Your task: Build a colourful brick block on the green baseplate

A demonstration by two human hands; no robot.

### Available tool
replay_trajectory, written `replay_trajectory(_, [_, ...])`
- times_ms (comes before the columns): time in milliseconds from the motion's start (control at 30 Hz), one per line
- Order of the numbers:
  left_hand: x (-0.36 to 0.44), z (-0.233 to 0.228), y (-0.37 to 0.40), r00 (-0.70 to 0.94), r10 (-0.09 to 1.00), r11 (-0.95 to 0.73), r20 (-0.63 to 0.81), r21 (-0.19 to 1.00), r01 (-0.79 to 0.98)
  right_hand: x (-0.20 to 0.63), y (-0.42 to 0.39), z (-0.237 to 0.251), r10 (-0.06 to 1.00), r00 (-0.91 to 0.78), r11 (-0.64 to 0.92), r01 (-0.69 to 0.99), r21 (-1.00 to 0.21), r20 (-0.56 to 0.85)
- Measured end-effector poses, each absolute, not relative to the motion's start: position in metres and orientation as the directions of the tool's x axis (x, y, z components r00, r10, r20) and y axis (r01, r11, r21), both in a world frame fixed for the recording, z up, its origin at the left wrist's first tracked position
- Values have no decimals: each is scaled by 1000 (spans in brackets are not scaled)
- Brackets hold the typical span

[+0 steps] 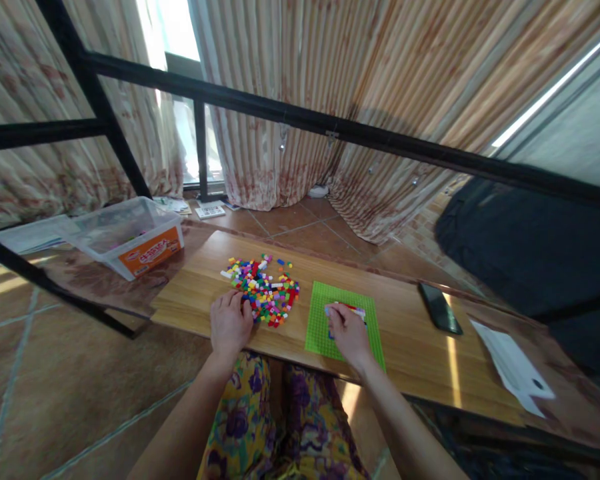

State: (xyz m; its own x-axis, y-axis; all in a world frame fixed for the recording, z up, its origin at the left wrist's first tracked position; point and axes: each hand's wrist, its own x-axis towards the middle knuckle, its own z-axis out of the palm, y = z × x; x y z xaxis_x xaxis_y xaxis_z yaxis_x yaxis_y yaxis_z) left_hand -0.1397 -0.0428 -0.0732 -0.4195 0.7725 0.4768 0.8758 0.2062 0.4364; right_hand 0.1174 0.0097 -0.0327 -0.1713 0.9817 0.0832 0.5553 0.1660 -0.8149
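Your left hand rests, fingers curled, at brick pile edge, left of green baseplate on desk. Your right hand pinches small bricks on baseplate.

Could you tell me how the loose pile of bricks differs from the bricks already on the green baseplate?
The loose pile of bricks is large and scattered directly on the wooden board; the bricks on the green baseplate are few and form a short row. The left hand rests at the pile's edge, while the right hand touches the row on the green baseplate. Both are small and multicoloured.
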Motion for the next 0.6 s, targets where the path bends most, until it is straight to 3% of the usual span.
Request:
replay_trajectory(100, [-139, -73, -43, -419, 775, 207, 474, 436, 876, 144, 14, -25, 995, -90, 92, 533, -841, 52])
replay_trajectory(267, [-139, -71, -43, -418, 778, 208, 469, 435, 876, 162, 22, -11, 985, -26, 139, 716, -684, 173])
replay_trajectory(600, [-140, -72, -42, -393, 781, 203, 485, 397, 895, 165, 34, -17, 961, -196, 269, 831, -486, 197])
